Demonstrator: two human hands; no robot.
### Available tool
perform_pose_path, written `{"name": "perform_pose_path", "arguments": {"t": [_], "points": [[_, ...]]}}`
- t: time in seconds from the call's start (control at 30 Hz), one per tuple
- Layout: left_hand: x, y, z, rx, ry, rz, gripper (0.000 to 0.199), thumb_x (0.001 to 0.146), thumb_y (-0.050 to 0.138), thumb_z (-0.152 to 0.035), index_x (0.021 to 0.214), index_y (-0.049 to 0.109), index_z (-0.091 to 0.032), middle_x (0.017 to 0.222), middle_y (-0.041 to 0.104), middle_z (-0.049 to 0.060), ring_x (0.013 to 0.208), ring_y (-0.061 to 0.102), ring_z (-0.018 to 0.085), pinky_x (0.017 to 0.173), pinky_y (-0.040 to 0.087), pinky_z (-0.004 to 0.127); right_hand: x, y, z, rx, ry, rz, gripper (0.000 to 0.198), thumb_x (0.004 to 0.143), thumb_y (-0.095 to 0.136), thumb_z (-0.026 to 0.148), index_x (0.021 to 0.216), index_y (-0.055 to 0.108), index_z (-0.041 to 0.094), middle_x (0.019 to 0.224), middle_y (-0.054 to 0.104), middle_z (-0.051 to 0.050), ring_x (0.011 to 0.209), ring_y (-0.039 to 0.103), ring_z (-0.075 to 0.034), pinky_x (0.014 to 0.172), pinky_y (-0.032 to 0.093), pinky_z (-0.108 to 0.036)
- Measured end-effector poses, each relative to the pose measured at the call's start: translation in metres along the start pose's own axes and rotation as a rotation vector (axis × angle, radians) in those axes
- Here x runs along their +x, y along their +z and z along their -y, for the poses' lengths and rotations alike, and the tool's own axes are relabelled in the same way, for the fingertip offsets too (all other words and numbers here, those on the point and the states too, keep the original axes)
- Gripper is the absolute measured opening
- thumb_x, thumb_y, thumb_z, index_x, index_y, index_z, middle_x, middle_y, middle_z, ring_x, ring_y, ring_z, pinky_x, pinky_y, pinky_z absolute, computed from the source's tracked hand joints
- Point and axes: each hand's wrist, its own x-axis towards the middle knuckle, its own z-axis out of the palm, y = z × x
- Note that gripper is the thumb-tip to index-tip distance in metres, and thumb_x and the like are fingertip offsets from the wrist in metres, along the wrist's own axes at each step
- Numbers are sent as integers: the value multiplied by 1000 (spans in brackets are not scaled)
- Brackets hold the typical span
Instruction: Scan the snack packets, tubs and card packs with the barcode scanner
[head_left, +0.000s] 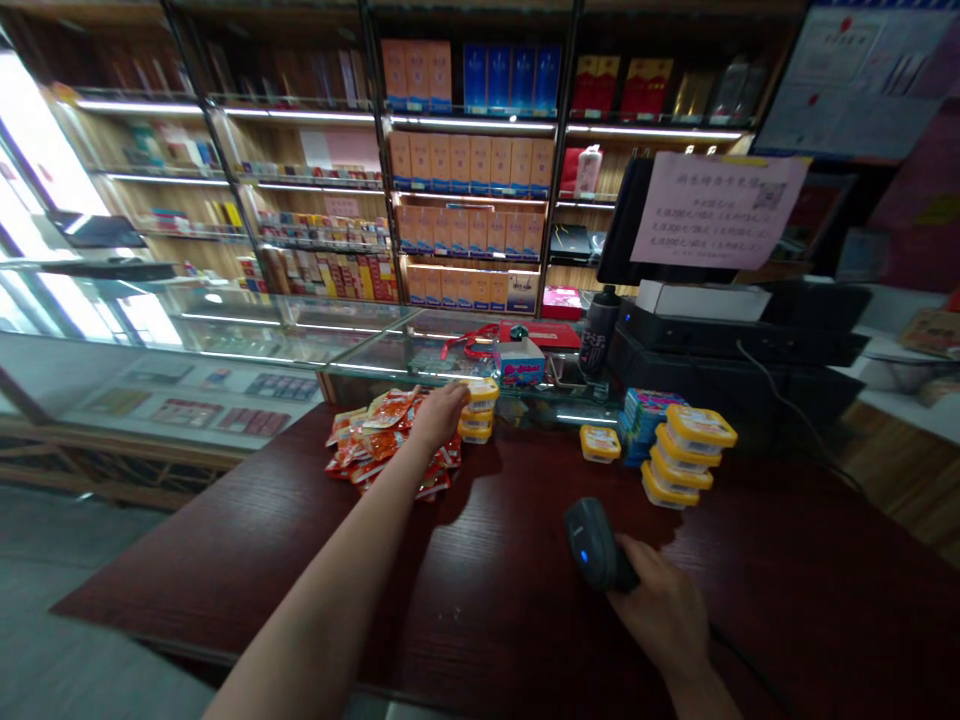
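My right hand (664, 605) is wrapped round the handle of a dark barcode scanner (591, 545), which shows a blue light and is held over the brown counter. Farther out, my left hand (441, 415) has its fingers closed on the left edge of the top yellow-lidded tub (480, 390) in a short stack. Some of its fingertips are hard to make out. Just left of that hand lies a heap of orange snack packets (375, 445). A single yellow-lidded tub (600, 443) sits apart, and a taller stack of such tubs (682, 460) leans at the right.
Blue-and-pink boxes (645, 415) stand beside the right stack. Behind are a glass display case (360, 345), an open carton (519, 362), a dark bottle (598, 330) and a monitor with a pink notice (716, 210). A cable trails from the scanner.
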Motion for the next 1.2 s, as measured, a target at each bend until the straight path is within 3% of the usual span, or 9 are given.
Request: {"name": "perform_pose_path", "arguments": {"t": [0.5, 0.7, 0.8, 1.0, 1.2], "points": [[-5, -6, -1, 54, -85, -20, 22, 89, 47, -25, 100, 66, -21, 116, 65, 8, 103, 61, 22, 90, 47, 34, -2, 1, -3, 27, -15, -5, 29, 77, 53, 22, 106, 61, 20, 99, 71, -6, 85, 67, -22, 71, 46, -30], [-13, -4, -28, 67, 14, -168, 30, 91, 45, -30, 115, 61, -21, 127, 56, 9, 119, 49, 25, 101, 39, 38, -1, -1, 0, -1, -9, -21, 25, 79, 55, 21, 103, 62, 20, 94, 71, -5, 83, 66, -21, 72, 44, -30], [-19, 11, -58, 0, 119, -138, 30, 91, 44, -28, 114, 61, -22, 121, 58, 9, 117, 48, 24, 101, 39, 39, -2, -5, 3, -22, 11, -50, 26, 78, 56, 20, 104, 62, 19, 92, 70, -4, 82, 65, -20, 73, 43, -30], [-29, 65, -127, -295, 276, 84, 28, 85, 52, -18, 111, 63, -21, 114, 61, 7, 108, 52, 21, 97, 44, 37, -3, -10, 4, -40, 99, -36, 28, 76, 60, 21, 104, 62, 20, 90, 70, -3, 81, 64, -21, 73, 41, -30], [-8, 112, -169, -471, 138, 165, 38, 77, 59, -12, 115, 62, -18, 118, 60, 9, 110, 55, 21, 99, 45, 37, 1, -16, 6, -24, 192, 63, 29, 76, 59, 19, 105, 63, 22, 94, 71, -3, 83, 65, -21, 72, 40, -29]]}}
